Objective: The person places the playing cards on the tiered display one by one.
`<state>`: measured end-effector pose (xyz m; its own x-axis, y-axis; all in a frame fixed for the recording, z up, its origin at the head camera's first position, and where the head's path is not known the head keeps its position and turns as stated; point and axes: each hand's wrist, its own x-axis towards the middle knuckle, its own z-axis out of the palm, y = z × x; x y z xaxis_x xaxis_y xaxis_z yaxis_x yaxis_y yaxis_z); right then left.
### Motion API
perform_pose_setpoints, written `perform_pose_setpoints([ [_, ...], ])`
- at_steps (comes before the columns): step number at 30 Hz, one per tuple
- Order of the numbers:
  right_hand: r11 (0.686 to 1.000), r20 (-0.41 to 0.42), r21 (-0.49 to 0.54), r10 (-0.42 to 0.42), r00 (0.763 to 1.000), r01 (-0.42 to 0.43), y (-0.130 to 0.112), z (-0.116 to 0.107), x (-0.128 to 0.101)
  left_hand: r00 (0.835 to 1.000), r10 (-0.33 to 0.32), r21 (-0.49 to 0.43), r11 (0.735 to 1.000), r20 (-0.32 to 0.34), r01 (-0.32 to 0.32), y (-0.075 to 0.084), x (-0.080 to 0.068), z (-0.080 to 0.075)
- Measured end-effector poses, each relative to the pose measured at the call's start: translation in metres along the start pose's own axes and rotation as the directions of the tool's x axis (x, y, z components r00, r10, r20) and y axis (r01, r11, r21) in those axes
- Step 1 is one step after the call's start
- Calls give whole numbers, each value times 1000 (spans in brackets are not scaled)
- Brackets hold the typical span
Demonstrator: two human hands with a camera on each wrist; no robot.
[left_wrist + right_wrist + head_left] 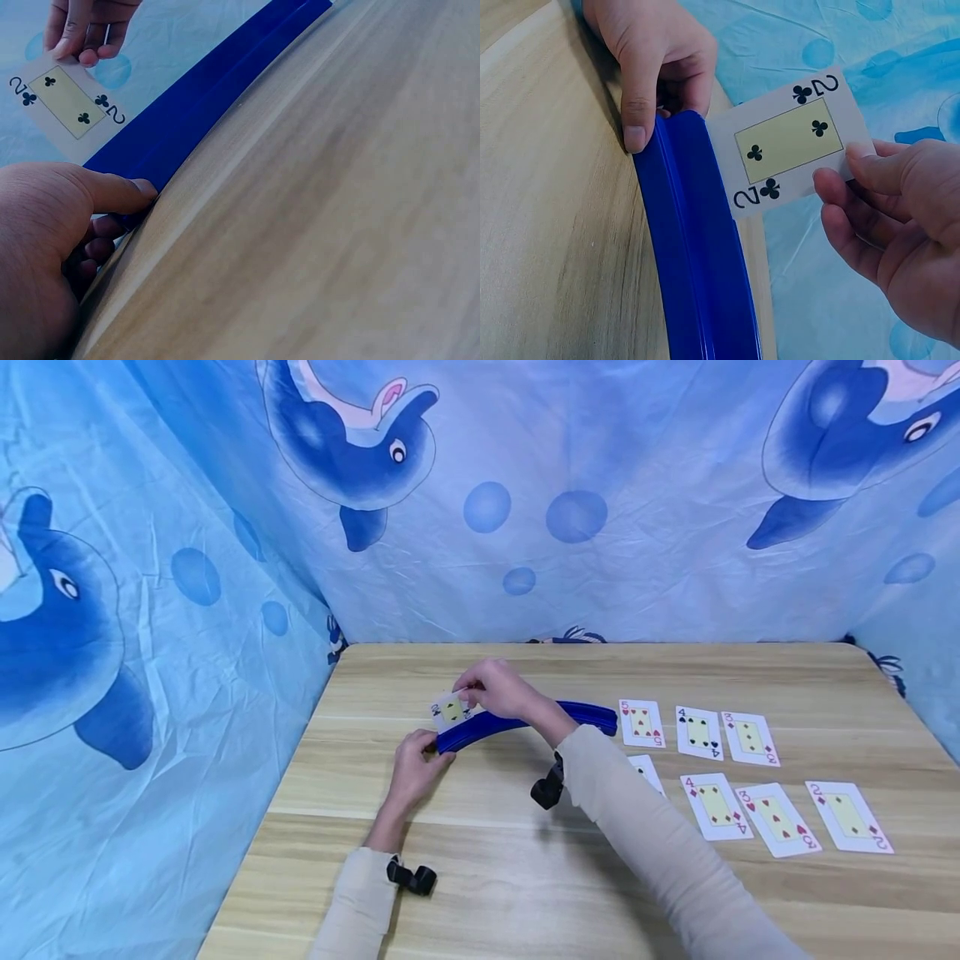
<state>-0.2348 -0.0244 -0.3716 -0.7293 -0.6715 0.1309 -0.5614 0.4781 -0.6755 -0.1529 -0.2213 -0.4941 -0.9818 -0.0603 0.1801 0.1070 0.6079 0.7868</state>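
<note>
So the person's right hand (497,687) has a two of clubs (451,711) pinched by one short edge between thumb and fingertips (832,184), face up, with the card's far end sitting right at the left tip of a curved blue card holder (525,723). From the right wrist view the card's corner overlaps the holder (694,255) edge, but I honestly can't tell if it's actually in the slot or just resting against it.

The left hand (417,770) has a narrow grip on that same left end of the holder: thumb (112,193) pressed on the near side, the other fingers curled round the back. The holder arcs across the middle of the wooden worktop (480,893), running off to the right behind the right forearm.

Over on the right side of the worktop there's a spread of face-up cards in two rows. Back row: five of hearts (641,723), four of spades (698,732), three of diamonds (750,738). Front row: four of diamonds (715,806), three of hearts (777,819), two of diamonds (849,816), plus one more card (648,772) mostly hidden by the sleeve, can't read it.

Blue dolphin-print cloth (480,502) hangs behind and to the left.
</note>
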Motion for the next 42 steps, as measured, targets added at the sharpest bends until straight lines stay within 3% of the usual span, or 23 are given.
perform_pose_setpoints([
  [12,998,17,-70,-8,1000,9,2,4,-2,1000,18,11,1000,-1,-18,3,0,1],
  [31,997,29,-70,45,999,-43,6,0,-5,1000,17,14,1000,4,-17,4,1,3],
  [42,992,38,-97,90,995,-86,7,-27,-27,1000,0,16,1000,-2,0,4,-3,1],
])
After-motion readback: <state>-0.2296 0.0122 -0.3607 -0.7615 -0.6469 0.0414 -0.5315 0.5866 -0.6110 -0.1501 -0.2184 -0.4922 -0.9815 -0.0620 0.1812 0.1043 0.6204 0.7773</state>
